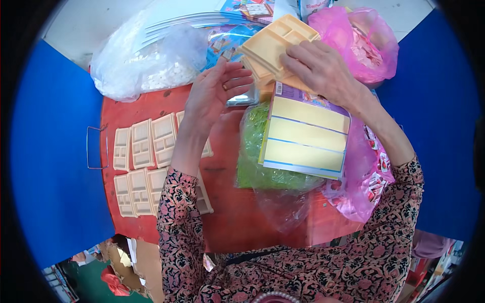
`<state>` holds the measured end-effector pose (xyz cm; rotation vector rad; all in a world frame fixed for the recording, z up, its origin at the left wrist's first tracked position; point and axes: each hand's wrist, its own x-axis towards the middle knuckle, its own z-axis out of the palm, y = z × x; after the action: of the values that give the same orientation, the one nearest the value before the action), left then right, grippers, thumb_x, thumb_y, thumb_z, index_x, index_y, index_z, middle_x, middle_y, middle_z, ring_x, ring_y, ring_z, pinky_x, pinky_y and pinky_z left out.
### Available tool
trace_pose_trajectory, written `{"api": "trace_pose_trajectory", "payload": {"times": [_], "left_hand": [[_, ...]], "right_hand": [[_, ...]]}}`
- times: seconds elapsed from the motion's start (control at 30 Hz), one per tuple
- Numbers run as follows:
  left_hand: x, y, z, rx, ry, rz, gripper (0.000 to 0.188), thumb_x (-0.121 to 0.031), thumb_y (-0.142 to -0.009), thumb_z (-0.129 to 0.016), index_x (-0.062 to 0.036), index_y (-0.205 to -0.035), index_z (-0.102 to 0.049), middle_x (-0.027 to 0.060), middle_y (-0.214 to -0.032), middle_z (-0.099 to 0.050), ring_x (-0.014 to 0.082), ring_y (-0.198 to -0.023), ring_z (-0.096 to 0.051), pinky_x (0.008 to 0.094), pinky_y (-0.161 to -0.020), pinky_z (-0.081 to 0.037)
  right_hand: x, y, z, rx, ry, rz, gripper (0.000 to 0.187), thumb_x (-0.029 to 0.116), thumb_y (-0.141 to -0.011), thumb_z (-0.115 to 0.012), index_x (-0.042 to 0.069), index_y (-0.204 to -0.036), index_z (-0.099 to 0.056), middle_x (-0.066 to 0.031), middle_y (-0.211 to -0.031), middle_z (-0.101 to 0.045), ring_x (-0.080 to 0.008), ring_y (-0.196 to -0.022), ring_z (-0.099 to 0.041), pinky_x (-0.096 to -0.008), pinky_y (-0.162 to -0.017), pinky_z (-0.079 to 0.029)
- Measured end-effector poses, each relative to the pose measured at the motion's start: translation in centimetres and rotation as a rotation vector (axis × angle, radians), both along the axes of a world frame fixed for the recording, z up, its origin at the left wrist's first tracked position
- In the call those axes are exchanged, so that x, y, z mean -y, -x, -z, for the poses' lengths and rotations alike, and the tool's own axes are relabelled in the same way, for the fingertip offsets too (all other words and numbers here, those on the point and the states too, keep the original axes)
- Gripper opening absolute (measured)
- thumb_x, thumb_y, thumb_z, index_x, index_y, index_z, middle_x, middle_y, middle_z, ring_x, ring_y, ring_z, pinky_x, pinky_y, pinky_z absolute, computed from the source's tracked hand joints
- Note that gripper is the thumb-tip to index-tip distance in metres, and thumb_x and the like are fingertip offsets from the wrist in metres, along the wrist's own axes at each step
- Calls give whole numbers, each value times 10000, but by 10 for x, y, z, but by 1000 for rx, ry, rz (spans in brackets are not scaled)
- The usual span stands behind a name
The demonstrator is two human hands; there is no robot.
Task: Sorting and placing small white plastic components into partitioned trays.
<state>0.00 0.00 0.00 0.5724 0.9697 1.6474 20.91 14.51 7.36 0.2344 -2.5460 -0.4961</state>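
Observation:
My right hand [326,68] grips a beige compartment tray [268,46] from above at the far middle of the table. Under it show the edges of more beige pieces, which look like a stack of such trays. Just to its left, my left hand [214,91] is open, its fingers stretched toward the tray and nothing in them. On the table's left side, several like trays [142,144] lie in two rows, partly hidden behind my left forearm. Below my right hand, printed cards with pale yellow panels [305,134] rest on a bag of green material [252,151].
A clear bag of small white pieces [156,68] lies at the far left, beside a pile of printed sheets [187,22]. Pink bags stand at the far right [328,22] and near right [348,199]. Blue panels [60,151] flank the red table [227,212].

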Motion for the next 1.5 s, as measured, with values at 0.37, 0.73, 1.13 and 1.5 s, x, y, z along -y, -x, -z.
{"api": "trace_pose_trajectory", "payload": {"times": [0.37,0.73,1.13,1.5], "left_hand": [[8,-13,-9,23,-81,79,232,-172,-914,-626,-15,-1085,-627,73,-993,-682,162,-836,-680,315,-687,-588],[3,10,-49,-718,-98,-219,201,-164,-923,-564,15,-986,-630,34,-797,-658,96,-714,-636,235,-610,-526],[-29,-16,-140,-858,-358,-226,112,-68,-793,-642,17,-852,-602,37,-750,-573,139,-679,-562,284,-607,-439],[-44,-5,-49,-604,-101,-123,260,-186,-894,-639,17,-1055,-623,66,-859,-673,109,-715,-627,242,-584,-512]], "right_hand": [[22,12,20,14,-149,-108,333,116,-648,-655,0,-956,-599,-73,-902,-520,-193,-801,-530,-316,-697,-455],[31,17,-47,-120,354,-100,261,157,-829,-692,-14,-1019,-639,-150,-1013,-619,-264,-877,-650,-341,-726,-544],[16,30,-92,-44,545,330,162,98,-826,-617,-6,-731,-538,-128,-612,-538,-336,-609,-559,-374,-600,-460],[-32,21,23,-188,2323,389,302,175,-875,-679,-54,-1059,-610,-122,-865,-678,-163,-736,-687,-222,-668,-591]]}}
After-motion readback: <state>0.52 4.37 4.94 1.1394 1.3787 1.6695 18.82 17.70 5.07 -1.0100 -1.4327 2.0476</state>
